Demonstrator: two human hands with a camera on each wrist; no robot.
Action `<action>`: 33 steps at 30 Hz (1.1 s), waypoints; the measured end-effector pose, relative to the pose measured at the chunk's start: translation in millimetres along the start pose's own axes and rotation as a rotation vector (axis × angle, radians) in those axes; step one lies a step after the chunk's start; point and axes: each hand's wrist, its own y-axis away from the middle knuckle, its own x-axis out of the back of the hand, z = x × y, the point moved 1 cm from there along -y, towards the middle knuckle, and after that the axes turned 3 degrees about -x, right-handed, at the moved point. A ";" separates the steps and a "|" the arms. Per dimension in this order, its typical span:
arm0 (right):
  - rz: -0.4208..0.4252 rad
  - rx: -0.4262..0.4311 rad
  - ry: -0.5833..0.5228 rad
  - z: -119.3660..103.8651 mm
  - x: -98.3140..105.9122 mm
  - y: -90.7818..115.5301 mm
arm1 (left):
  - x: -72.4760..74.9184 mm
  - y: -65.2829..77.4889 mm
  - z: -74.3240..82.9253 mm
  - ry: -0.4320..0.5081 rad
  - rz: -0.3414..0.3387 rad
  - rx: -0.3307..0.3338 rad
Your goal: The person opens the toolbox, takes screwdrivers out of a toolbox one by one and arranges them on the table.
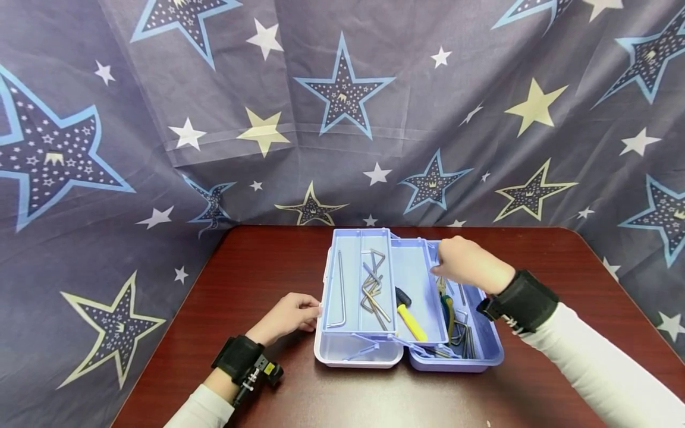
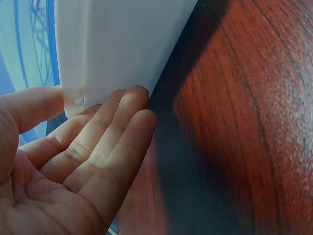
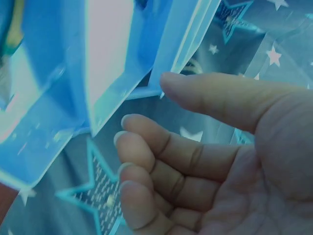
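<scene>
An unfolded blue toolbox (image 1: 492, 352) stands on the table with its white lid (image 1: 358, 356) laid out on the left. My left hand (image 1: 289, 315) rests at the lid's outer left side; in the left wrist view its thumb touches the rim and its straight fingers lie along the white wall (image 2: 124, 44). Over the back of the base compartment is my right hand (image 1: 471, 261). Its fingers curve loosely around nothing in the right wrist view, beside the blue trays (image 3: 110, 105). Below it lie pliers (image 1: 449, 309) with green and yellow handles.
Several hex keys (image 1: 373, 288) and one long L-shaped key (image 1: 342, 285) lie in the upper tray (image 1: 350, 238). A yellow-handled hammer (image 1: 412, 324) lies in the middle tray (image 1: 414, 255). More bent keys (image 1: 464, 333) fill the base. A star-patterned curtain (image 1: 342, 166) hangs behind the table.
</scene>
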 end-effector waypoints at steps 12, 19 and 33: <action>-0.080 0.101 0.028 -34.0 -37.1 -16.2 | 0.5 -15.1 -28.7 -0.005 -0.001 0.004; -0.078 0.097 0.034 -36.7 -56.8 -22.9 | -0.4 -17.7 -35.0 0.002 -0.007 -0.004; -0.126 0.078 0.063 -37.8 -58.1 -24.4 | 2.2 -8.0 -17.0 -0.002 -0.004 -0.005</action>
